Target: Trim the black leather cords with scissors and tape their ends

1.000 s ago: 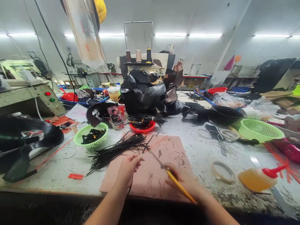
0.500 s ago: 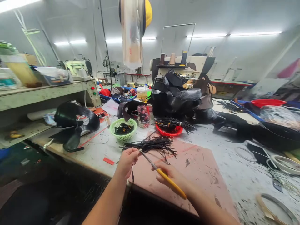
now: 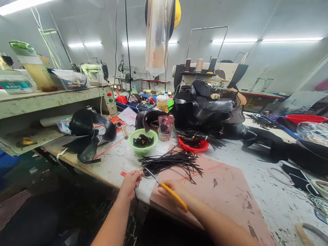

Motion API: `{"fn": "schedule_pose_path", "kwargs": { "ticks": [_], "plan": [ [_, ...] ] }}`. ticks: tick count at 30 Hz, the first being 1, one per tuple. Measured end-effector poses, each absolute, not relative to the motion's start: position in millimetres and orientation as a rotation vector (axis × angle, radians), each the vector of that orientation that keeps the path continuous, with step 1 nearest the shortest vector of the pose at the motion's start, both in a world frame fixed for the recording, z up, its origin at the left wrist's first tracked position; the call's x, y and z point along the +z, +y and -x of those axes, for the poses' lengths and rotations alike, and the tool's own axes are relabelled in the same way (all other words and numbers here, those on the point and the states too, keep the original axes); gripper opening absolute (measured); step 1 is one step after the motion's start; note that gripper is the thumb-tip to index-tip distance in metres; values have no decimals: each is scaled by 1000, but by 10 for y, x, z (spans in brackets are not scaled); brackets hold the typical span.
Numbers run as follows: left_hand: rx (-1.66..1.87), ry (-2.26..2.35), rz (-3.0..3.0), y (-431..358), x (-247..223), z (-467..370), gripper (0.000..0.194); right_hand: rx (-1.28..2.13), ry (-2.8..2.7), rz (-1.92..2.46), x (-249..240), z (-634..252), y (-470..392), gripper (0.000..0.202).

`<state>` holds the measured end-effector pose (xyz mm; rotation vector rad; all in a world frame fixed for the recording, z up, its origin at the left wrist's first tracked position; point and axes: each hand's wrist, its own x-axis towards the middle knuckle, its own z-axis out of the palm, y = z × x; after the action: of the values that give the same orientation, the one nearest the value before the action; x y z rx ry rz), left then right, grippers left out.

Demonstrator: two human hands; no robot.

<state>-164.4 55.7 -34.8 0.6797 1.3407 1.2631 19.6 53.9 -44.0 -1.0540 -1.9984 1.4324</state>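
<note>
My left hand (image 3: 131, 183) is closed in a pinch on a thin black strap, whose loose end (image 3: 136, 197) hangs below the fingers. In my right hand (image 3: 176, 192) is a pair of yellow-handled scissors (image 3: 174, 196), seen nearly edge-on. Their metal tip points up and left, a little to the right of my left fingertips. Just beyond both hands lies a loose bundle of black straps (image 3: 171, 160), partly over a pink board (image 3: 210, 191). A small red piece (image 3: 123, 173) is partly hidden behind my left hand.
Past the bundle stand a green basket (image 3: 142, 150) with black bits, a red bowl (image 3: 193, 147) heaped with straps, and a propped phone (image 3: 164, 125). Black leather pieces (image 3: 93, 133) lie left; a dark pile (image 3: 202, 106) rises behind. Another person's arm (image 3: 241, 98) shows near a sewing machine.
The view has turned left, so the surroundings sit further right. Both hands have shifted left and slightly down over the table, and the scissor tip now stands apart from the left fingertips.
</note>
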Motion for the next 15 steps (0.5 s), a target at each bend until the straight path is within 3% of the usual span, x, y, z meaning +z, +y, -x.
{"fn": "schedule_pose_path", "kwargs": {
  "ticks": [3, 6, 9, 15],
  "plan": [
    [1213, 1273, -699, 472, -258, 1504, 20, 1306, -1878, 1108, -308, -316, 486, 24],
    [1145, 1169, -754, 372, -133, 1287, 23, 1303, -1684, 1057, -117, -430, 414, 42],
    [1099, 1100, -877, 300, -43, 1057, 21, 1307, -1524, 1003, 5, -517, 346, 43],
    [934, 1101, -1116, 239, -6, 666, 16, 1060, -1629, 1072, -9, -764, 258, 42]
  ]
}}
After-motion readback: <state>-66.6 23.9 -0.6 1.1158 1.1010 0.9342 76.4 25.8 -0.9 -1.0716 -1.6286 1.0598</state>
